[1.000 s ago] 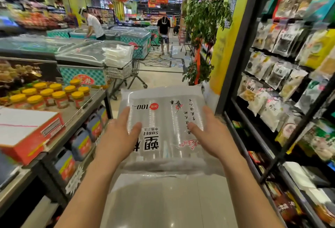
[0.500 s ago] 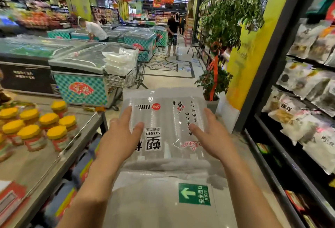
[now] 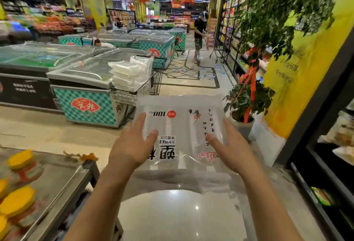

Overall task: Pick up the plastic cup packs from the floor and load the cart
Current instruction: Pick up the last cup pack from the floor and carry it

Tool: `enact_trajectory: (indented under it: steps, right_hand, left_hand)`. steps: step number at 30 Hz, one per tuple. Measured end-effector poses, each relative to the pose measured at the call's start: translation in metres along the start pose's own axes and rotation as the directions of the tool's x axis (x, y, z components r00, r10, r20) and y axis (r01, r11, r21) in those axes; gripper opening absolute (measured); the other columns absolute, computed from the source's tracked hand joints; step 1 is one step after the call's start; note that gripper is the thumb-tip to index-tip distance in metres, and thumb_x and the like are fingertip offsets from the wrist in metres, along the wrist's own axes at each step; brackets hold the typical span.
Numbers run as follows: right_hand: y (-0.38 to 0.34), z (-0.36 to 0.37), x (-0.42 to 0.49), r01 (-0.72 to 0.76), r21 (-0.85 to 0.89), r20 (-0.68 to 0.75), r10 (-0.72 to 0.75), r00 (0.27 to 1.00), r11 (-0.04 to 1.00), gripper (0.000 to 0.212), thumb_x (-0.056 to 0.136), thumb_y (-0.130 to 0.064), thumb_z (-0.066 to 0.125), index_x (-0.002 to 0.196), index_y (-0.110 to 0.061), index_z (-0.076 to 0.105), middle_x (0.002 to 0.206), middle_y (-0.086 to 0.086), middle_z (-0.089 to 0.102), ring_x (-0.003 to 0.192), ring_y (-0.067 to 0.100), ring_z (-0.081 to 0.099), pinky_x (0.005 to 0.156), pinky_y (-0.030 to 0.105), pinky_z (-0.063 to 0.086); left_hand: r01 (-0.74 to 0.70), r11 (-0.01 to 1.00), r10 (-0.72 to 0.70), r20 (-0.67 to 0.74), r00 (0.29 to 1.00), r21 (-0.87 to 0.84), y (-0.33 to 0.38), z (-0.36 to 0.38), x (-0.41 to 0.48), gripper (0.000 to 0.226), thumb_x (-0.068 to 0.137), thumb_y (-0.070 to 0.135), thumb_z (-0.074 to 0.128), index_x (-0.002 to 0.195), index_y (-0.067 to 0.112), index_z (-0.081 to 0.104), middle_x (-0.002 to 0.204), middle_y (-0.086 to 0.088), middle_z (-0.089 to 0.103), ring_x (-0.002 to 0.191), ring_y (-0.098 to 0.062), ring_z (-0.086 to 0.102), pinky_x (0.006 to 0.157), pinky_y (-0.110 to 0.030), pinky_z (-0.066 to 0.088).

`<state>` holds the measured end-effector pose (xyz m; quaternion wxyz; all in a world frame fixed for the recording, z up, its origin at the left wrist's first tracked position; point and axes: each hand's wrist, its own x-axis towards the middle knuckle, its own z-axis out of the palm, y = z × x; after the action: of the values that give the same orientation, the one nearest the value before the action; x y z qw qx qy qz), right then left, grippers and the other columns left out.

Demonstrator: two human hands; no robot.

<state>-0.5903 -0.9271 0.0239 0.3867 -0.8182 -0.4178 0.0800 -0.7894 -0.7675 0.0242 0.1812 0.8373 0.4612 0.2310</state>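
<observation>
**Cup pack held out flat, cart ahead by the freezer**

Both hands lay open with straight fingers. The left hand (image 3: 132, 145) pressed on the near left edge of the plastic cup pack (image 3: 183, 126) and the right hand (image 3: 229, 148) on its near right edge. The pack was held level above the floor, with more clear plastic showing beneath it.

Ahead and to the left stood the wire cart (image 3: 139, 91), touching or just beside the right corner of a chest freezer (image 3: 86, 97). White packs (image 3: 130, 72) were piled above the cart's rim. A potted plant (image 3: 247, 99) with red ribbon stood near the pack's far right corner, against a yellow panel (image 3: 306, 68). A steel table (image 3: 63, 179) with yellow-lidded jars (image 3: 17, 200) sat at the near left. A person in black (image 3: 199, 37) stood far down the aisle.

The pack's print faced away from the camera: "100" beside a red dot, and large black Chinese characters. The freezer bore a red fan-shaped logo.
</observation>
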Motion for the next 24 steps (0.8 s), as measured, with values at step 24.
enact_trajectory:
  steps: [24]
  right_hand:
    - [0.059,0.14,0.661,0.098,0.064,0.118,-0.105,0.987,0.993,0.068,0.09,-0.045,0.058,0.148,-0.031,0.025,0.128,0.002,0.053,0.124,0.02,0.044,0.082,0.029,0.033]
  left_hand:
    - [0.197,0.98,-0.198,-0.07,0.978,-0.012,-0.02,0.171,0.608,0.068,0.09,0.061,0.041,0.15,0.043,0.015,0.147,-0.014,0.039,0.131,-0.033,0.042,0.101,-0.043,0.038]
